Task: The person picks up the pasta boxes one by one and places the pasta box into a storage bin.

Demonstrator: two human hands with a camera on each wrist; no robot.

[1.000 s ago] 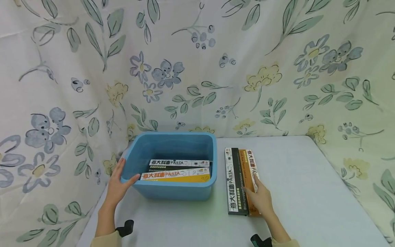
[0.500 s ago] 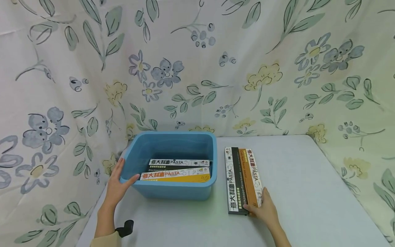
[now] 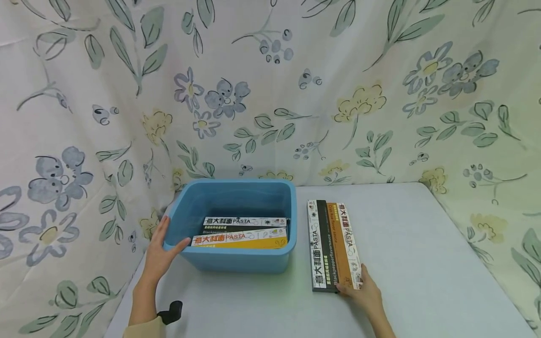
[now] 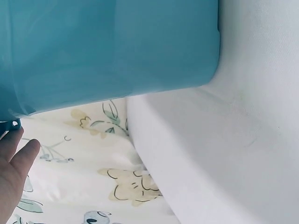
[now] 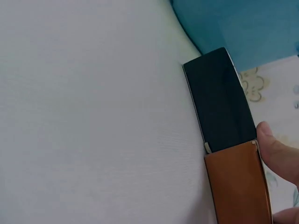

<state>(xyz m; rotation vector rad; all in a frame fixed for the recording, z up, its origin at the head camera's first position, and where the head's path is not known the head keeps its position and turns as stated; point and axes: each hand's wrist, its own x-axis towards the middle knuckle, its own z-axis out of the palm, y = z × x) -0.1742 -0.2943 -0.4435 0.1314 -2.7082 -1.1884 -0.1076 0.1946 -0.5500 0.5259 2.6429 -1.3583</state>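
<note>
- My right grip [image 3: 367, 295] grasps the near end of the orange pasta box [image 3: 343, 246], which stretches forward from it over the bench [image 3: 405, 244].
- Just left of that grip, the black-pepper pasta box [image 3: 324, 249] lies beside the orange one.
- My left grip [image 3: 159, 256] rests outspread on the near-left rim of the blue bin [image 3: 241, 263].
- Inside, to that grip's right, are a yellow pasta box [image 3: 241, 238] and a black-and-white pasta box [image 3: 245, 222].

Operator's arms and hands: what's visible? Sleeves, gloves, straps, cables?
Left hand: no glove; plain beige sleeve on the forearm, small black fitting jutting out near the wrist. Right hand: also no glove; its forearm leaves the head view with no sleeve or strap showing. No cables or markings visible.
</note>
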